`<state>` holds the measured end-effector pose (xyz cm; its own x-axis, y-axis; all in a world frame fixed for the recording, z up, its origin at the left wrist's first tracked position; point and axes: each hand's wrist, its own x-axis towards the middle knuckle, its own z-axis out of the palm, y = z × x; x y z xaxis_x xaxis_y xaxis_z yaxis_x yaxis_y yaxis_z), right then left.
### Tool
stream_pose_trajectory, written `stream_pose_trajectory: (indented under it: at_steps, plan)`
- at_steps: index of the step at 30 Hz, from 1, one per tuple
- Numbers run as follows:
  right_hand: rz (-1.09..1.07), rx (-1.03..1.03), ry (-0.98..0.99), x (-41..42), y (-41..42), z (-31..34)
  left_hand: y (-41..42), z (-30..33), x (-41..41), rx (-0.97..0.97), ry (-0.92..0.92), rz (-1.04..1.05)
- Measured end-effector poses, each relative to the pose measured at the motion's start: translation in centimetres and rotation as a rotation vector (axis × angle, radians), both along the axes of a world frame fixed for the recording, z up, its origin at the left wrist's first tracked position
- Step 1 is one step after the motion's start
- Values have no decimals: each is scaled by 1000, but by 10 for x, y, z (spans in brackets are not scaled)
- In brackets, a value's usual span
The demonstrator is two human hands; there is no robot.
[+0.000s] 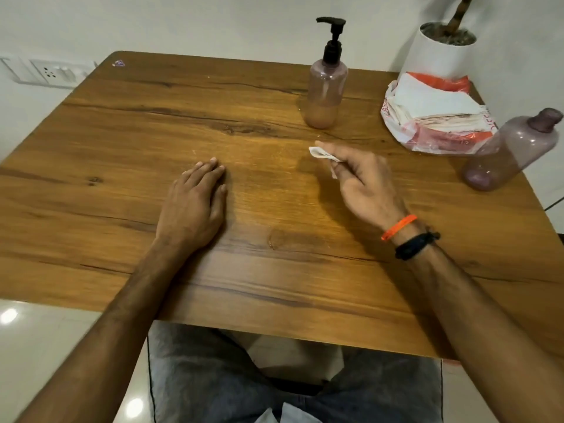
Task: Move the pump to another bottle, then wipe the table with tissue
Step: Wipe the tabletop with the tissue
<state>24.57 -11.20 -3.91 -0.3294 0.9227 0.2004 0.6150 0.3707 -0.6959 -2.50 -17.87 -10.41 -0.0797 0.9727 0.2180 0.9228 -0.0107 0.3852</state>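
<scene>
A black pump (333, 38) sits on a clear pinkish bottle (326, 93) holding tan liquid, upright at the back of the wooden table (122, 148). A second, purple-tinted bottle (509, 151) without a pump stands at the right edge. My right hand (363, 181) pinches a small crumpled white tissue (320, 154) just above the table, in front of the pump bottle. My left hand (195, 203) rests flat on the table with its fingers straight, holding nothing.
A plastic bag with a stack of white tissues (436, 114) lies at the back right. Behind it stands a white plant pot (439, 53). A wall socket (52, 73) is at the far left. The table's near edge is over my lap.
</scene>
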Motion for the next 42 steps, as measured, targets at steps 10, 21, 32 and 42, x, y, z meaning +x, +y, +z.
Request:
stream_pose_trajectory:
  at_steps: [10, 21, 32, 42]
  plan:
    - [529, 135, -499, -34, -27, -33, -2, 8, 6, -19, -1, 25]
    - [587, -352, 92, -6, -81, -2, -2, 7, 4, -22, -14, 5]
    - [277, 39, -288, -64, 34, -10, -1, 2, 1, -16, -3, 6]
    - [831, 102, -403, -54, -17, -25, -1, 6, 5, -14, 1, 34]
